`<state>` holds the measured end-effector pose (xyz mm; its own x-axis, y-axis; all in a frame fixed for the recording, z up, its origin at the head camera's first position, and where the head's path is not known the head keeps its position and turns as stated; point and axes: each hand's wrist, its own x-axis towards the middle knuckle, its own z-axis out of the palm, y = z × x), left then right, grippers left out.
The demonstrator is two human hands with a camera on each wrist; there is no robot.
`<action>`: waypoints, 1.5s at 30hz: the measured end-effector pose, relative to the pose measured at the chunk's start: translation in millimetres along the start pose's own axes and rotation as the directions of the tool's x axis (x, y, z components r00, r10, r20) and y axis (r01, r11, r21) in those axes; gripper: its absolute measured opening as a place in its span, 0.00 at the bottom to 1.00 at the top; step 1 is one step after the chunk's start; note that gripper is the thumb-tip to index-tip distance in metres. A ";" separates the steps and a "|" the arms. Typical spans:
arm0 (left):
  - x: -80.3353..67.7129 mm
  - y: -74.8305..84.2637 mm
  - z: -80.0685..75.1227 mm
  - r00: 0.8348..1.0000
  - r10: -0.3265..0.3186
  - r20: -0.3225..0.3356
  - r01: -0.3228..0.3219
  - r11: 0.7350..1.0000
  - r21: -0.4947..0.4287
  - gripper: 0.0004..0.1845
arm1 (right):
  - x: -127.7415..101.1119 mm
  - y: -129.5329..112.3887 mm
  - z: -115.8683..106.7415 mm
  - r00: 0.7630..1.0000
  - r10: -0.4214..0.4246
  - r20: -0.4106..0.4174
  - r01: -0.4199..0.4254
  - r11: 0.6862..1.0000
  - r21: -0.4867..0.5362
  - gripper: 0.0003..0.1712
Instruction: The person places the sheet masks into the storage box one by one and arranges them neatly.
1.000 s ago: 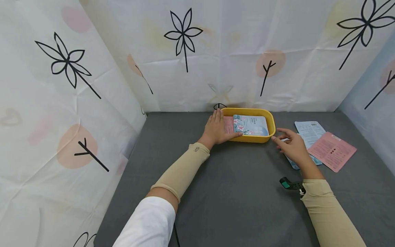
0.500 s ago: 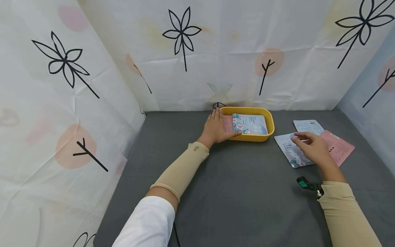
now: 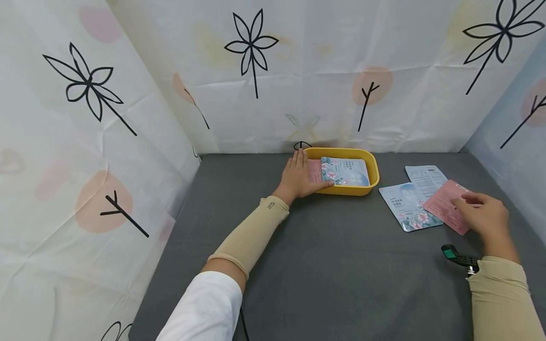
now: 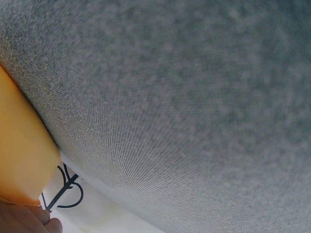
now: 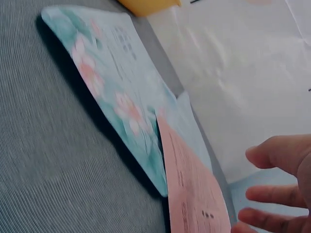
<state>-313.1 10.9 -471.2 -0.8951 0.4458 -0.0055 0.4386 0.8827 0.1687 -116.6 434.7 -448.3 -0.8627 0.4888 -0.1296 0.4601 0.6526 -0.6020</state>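
My left hand (image 3: pixel 297 177) rests on the left end of a yellow plastic basket (image 3: pixel 372 176), fingers straight along the rim and thumb over its front edge. Inside lie a pink packet (image 3: pixel 314 171) and, overlapping it, a light blue floral packet (image 3: pixel 346 172). Over the right side of another flat pink packet (image 3: pixel 444 202) hovers my right hand (image 3: pixel 488 215). Its thumb and fingers are apart in the right wrist view, with nothing between them. That pink packet (image 5: pixel 189 179) overlaps a blue floral packet (image 3: pixel 403 204) and a pale blue packet (image 3: pixel 428 178) lying back side up.
A grey cloth-covered table (image 3: pixel 341 265) carries everything. White printed fabric (image 3: pixel 315 71) stands behind and to the left, and bluish fabric (image 3: pixel 507 128) to the right. A black-and-green device (image 3: pixel 458 255) sits at the right wrist. A dark cable (image 3: pixel 244 324) runs near the left arm.
My right hand has moved right, from beside the basket across the floral packet to the pink packet, uncovering the floral one. The left hand has stayed on the basket.
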 end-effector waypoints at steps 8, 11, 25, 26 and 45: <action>-1.1 1.6 1.6 1.000 0.003 -0.013 -0.003 1.000 -0.001 0.73 | -0.4 17.8 -6.4 0.985 0.168 0.032 -0.157 0.962 -0.221 0.54; -1.8 2.1 0.6 1.000 -0.004 -0.014 0.004 1.000 0.008 0.72 | 2.4 18.6 -4.1 0.977 0.205 0.055 -0.184 0.948 -0.259 0.57; -0.1 -0.1 2.6 1.000 -0.008 -0.022 0.008 1.000 0.002 0.73 | 11.1 4.7 10.0 0.980 0.198 0.032 -0.185 0.955 -0.232 0.59; -0.1 -0.2 2.8 1.000 -0.008 -0.023 0.008 1.000 0.004 0.73 | 11.8 3.4 10.7 0.979 0.203 0.029 -0.192 0.958 -0.213 0.58; 0.9 0.4 1.7 1.000 -0.008 -0.019 0.008 1.000 0.027 0.72 | 14.7 5.9 9.1 0.969 0.216 0.122 -0.238 0.949 0.209 0.54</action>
<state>-313.6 11.9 -472.7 -0.8998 0.4362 0.0117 0.4334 0.8900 0.1418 -128.4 440.5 -460.9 -0.7621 0.5434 -0.3519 0.5978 0.3822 -0.7047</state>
